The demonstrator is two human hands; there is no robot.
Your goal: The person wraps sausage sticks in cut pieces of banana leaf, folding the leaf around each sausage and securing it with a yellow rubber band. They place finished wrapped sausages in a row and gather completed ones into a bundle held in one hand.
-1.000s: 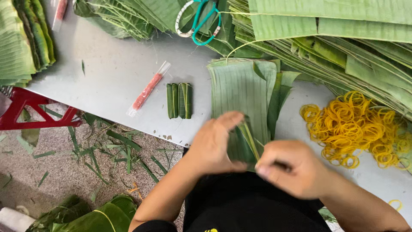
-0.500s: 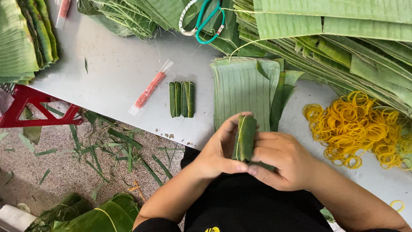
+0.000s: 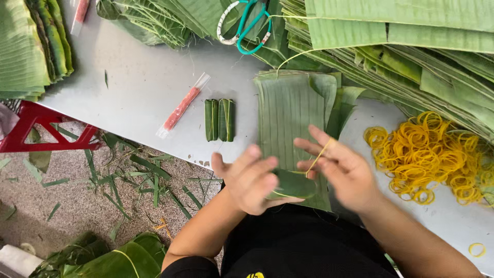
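bare table left, rubber bands right

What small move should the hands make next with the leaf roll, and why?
Probably loop the stretched yellow rubber band in the right hand around the leaf roll gripped by the left hand: no full wrap shows yet, though blur hides detail.

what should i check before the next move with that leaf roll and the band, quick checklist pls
1. Leaf roll held firm: ok, the left hand is wrapped around it.
2. Yellow rubber band in hand: ok, it is stretched from the right hand towards the roll.
3. Band fully seated round the roll: cannot tell, the hands are blurred.
4. Spare bands near: ok, the pile of yellow bands lies beside the right hand.
5. Fresh leaf ready: ok, the flat leaf stack lies under the hands.
6. Finished rolls out of the way: ok, two wrapped rolls lie apart on the table.
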